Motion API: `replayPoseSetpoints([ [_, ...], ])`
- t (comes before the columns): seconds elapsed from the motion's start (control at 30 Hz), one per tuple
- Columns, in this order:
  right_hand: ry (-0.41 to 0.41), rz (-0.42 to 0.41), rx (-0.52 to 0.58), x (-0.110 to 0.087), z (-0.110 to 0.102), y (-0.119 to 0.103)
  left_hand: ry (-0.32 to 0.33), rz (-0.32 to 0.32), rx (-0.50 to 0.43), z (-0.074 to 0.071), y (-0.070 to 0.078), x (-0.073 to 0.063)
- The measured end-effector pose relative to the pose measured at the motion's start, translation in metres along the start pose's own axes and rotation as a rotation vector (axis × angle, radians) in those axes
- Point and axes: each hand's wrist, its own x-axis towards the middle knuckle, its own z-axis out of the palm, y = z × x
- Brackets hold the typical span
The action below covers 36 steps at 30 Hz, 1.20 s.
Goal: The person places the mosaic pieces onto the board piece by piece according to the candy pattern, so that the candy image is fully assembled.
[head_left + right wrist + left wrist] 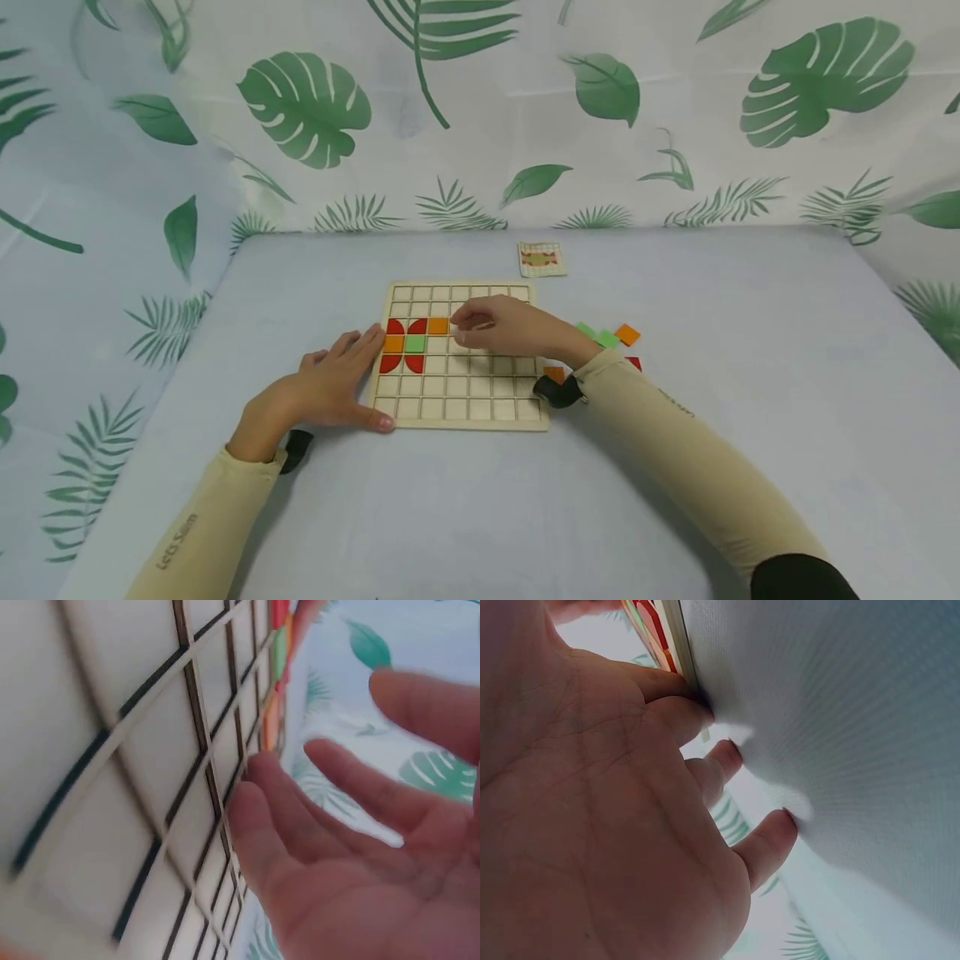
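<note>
Right fingers (476, 307) beside orange tile (437, 326)

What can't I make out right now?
Head: part of the board, hidden by the right hand.
Head: some loose tiles, partly covered by the right sleeve.
Head: the pattern card, fine detail too small.
Left wrist: most of the board, cut off by the top edge.
Right wrist: the board's near end, blurred.

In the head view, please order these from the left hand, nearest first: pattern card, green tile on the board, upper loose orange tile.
1. Green tile, left on the board.
2. Pattern card, beyond it.
3. Upper loose orange tile, right side.
</note>
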Motion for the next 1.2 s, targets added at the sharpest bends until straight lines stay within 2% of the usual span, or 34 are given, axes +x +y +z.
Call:
replayPoseSetpoints([
  [0.13, -0.046, -0.015, 0.01, -0.013, 0.0, 0.004, 0.003, -0.002, -0.005, -0.002, -0.003, -0.004],
  [0.27, -0.049, -0.062, 0.031, -0.018, -0.001, 0.011, 0.02, 0.016, -0.02, 0.001, -0.008, -0.004],
  [0.47, 0.035, -0.09, 0.089, -0.031, -0.028, 0.019, 0.021, 0.026, -0.027, 0.005, -0.008, -0.003],
  [0.57, 0.073, -0.066, 0.034, -0.039, -0.043, 0.027, 0.014, 0.027, -0.017, 0.001, -0.004, -0.005],
  [0.8, 0.097, 0.017, -0.109, -0.053, -0.071, 0.048, 0.014, 0.024, -0.015, -0.001, 0.0, -0.006],
  [1.03, 0.063, 0.143, -0.167, -0.061, -0.084, 0.067, 0.007, 0.013, -0.013, 0.0, 0.001, -0.002],
  [1.2, 0.028, 0.204, -0.187, -0.068, -0.088, 0.069, 0.006, 0.011, -0.009, 0.001, 0.002, -0.001],
])
